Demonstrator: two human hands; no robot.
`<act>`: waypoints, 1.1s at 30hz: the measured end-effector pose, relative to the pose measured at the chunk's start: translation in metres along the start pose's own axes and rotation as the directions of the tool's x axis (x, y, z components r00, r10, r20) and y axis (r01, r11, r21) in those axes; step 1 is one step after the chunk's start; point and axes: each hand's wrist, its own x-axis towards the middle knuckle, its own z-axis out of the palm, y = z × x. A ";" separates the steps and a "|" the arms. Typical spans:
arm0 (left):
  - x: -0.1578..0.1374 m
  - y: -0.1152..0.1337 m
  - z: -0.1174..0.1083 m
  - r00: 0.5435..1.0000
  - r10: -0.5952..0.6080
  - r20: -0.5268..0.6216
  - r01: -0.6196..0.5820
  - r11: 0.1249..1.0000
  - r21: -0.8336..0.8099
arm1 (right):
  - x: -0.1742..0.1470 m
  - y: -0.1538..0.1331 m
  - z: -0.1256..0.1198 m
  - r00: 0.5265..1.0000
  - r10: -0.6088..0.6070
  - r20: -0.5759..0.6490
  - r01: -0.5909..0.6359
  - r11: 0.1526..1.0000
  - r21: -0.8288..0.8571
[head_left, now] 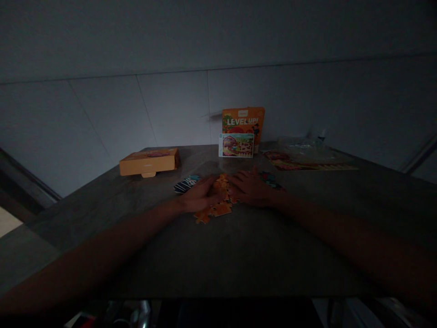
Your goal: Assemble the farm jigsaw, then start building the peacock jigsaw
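Orange jigsaw puzzle pieces [221, 209] lie in a small heap at the middle of the table. My left hand [200, 195] rests over the heap's left side, fingers stretched forward. On the other side, my right hand [251, 187] lies flat with its fingers spread, touching the pieces. Both palms hide part of the heap. Dark cards or pieces with white lines [187, 183] lie just beyond my left hand. Some dark teal pieces [269, 177] show behind my right hand.
An orange box [148, 163] lies at the back left. A picture card [236, 146] leans against an upright orange "LEVEL UP!" package [258, 119] near the wall. At the back right are a printed sheet [317, 166] and clear plastic packaging [297, 145]. The room is dim.
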 end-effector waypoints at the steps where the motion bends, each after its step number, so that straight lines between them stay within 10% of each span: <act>1: 0.002 0.000 0.000 1.000 -0.010 0.003 0.010 1.000 -0.011 | 0.000 0.000 0.002 1.000 0.001 0.014 -0.001 1.000 -0.015; 20: -0.006 -0.009 -0.010 0.990 0.089 0.113 -0.058 0.965 -0.255 | -0.016 -0.010 -0.023 0.930 -0.346 -0.121 0.361 0.923 0.131; 27: -0.034 -0.005 -0.043 0.875 0.147 0.461 -0.109 0.988 -0.109 | -0.029 -0.015 -0.028 0.939 -0.330 0.095 0.264 0.872 0.413; 33: -0.039 0.003 -0.030 0.887 0.160 0.433 -0.217 0.973 0.084 | -0.034 -0.043 -0.028 0.959 -0.186 0.212 0.052 0.855 0.516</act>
